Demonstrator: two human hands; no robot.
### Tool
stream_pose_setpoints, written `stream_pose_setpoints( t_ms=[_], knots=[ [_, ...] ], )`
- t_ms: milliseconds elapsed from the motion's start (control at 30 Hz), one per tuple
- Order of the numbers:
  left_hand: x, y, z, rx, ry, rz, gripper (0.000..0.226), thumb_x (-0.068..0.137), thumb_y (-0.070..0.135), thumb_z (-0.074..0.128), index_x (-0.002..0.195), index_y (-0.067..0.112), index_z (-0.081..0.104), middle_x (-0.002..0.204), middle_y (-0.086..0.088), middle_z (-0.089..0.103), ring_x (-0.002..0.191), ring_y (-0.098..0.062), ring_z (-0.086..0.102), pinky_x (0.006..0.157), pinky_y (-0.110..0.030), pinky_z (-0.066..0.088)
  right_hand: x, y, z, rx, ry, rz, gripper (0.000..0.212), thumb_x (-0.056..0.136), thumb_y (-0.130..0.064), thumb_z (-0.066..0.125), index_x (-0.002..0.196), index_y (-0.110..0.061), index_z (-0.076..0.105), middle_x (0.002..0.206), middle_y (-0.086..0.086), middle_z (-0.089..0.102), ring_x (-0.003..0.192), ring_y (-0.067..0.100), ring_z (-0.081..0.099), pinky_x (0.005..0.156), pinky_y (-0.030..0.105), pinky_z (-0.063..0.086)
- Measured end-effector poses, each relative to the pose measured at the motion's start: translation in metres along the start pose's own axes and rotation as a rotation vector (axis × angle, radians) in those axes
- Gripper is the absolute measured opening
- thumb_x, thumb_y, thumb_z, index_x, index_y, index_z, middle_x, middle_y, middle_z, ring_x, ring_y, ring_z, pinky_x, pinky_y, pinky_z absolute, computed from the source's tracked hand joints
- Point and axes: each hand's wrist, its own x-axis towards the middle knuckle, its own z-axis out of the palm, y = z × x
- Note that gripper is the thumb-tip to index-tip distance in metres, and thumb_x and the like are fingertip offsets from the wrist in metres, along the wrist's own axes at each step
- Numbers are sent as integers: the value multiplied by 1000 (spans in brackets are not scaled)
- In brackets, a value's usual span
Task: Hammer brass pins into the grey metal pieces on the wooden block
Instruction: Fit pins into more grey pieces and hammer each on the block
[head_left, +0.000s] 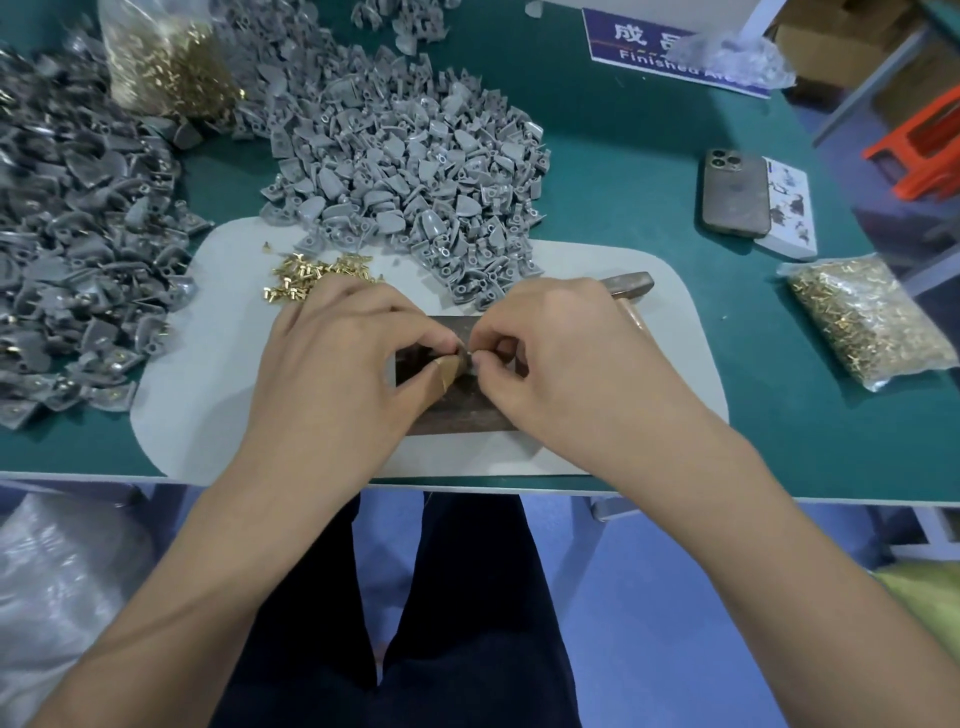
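Observation:
A dark wooden block (457, 410) lies on a pale mat (208, 364) near the table's front edge. Both my hands meet over it. My left hand (343, 358) pinches a small grey metal piece (467, 361) between thumb and fingers; the thumb wears tan tape. My right hand (566, 353) pinches at the same spot, and what its fingertips hold is too small to make out. Loose brass pins (311, 275) lie on the mat behind my left hand. The hammer (631, 291) lies behind my right hand, mostly hidden.
A big heap of grey pieces (410, 171) sits behind the mat, another heap (78, 234) at the left. Bags of brass pins stand at back left (166, 57) and at right (867, 317). A phone (735, 192) and a white card lie at right.

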Motion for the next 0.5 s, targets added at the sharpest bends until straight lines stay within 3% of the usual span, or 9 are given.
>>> stream_pose_setpoints(
  t_ms=[100, 300, 500],
  knots=[
    [0, -2, 2, -1, -3, 12, 11, 79, 36, 77, 90, 35, 76, 88, 16, 65, 99, -19, 54, 85, -51, 46, 1, -2, -1, -18, -12, -18, 14, 89, -19, 61, 81, -17, 73, 78, 2, 60, 79, 24, 56, 75, 41, 47],
    [1, -1, 3, -23, -3, 11, 10, 81, 37, 76, 92, 36, 77, 87, 15, 64, 96, -18, 53, 84, -51, 46, 5, 7, -7, 119, -15, 1, 14, 85, -14, 71, 77, -21, 79, 65, -3, 63, 64, 15, 51, 60, 16, 34],
    [2, 1, 4, 1, -7, 11, 12, 81, 35, 78, 93, 37, 77, 85, 15, 62, 94, -16, 52, 82, -45, 45, 0, 8, 1, 90, 54, 0, 13, 83, -11, 72, 74, -20, 77, 66, -1, 66, 65, 21, 55, 66, 34, 41]
  ],
)
